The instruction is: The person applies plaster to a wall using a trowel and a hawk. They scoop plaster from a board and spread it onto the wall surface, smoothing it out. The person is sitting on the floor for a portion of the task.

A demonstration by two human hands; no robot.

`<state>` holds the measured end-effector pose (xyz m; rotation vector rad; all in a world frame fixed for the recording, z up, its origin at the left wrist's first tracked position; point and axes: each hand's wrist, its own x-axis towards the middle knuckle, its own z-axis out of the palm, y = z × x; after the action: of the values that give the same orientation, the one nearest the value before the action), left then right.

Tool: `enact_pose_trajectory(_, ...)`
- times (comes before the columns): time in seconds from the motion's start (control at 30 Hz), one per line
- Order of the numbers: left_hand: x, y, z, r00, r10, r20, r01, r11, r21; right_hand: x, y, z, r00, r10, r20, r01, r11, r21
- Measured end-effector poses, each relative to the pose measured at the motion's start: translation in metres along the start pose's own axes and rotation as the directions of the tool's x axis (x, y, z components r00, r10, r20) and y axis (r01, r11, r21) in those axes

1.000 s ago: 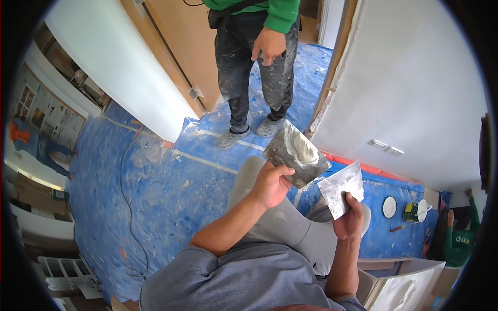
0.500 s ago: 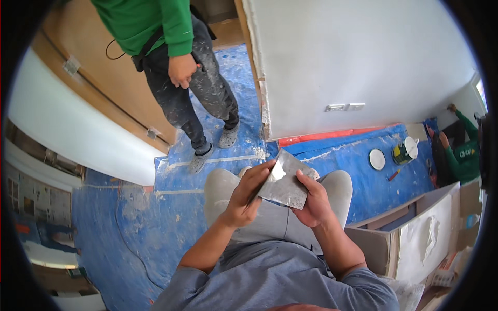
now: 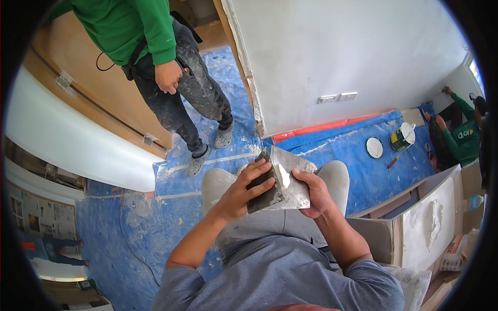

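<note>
My left hand grips a dark-handled putty knife, its blade laid against a wide metal spatula smeared with grey-white filler. My right hand holds that wide spatula from the right side. Both tools meet above my knees in grey trousers. The two blades touch edge to face, and filler coats both.
A person in a green top and paint-spattered dark trousers stands close ahead on the left. Blue floor sheeting covers the ground. A white wall rises ahead. An open paint can, its lid and a cardboard box lie right. Another person crouches far right.
My hands came together: a second ago each tool was held apart and raised, now the putty knife lies against the wide spatula. My view swung right, toward the wall.
</note>
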<state>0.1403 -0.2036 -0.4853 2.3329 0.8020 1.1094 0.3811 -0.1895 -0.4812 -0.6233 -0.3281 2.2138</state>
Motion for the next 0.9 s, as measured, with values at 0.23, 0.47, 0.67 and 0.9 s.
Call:
enact_pose_trajectory(0.23,-0.041,-0.024,0.003,0.925,-0.372,0.076,0.379,0.919,-0.111,-0.012,-0.027,0.009,0.974,-0.213,0.076,0.21,0.977,0.042)
enact_pose_trajectory(0.47,0.021,0.058,0.018,0.462,-0.887,0.004,0.081,0.038,-0.996,0.008,-0.028,-0.007,0.698,-0.686,-0.205,0.556,0.699,-0.45)
enact_pose_trajectory(0.67,0.048,0.063,0.035,0.396,-0.917,0.054,0.063,-0.032,-0.998,0.014,0.021,-0.001,0.318,-0.735,0.598,0.853,-0.053,-0.519)
enact_pose_trajectory(0.9,0.025,0.058,0.005,0.542,-0.813,0.213,0.175,-0.138,-0.975,-0.003,-0.007,0.006,0.463,-0.237,0.854,0.675,-0.53,-0.513)
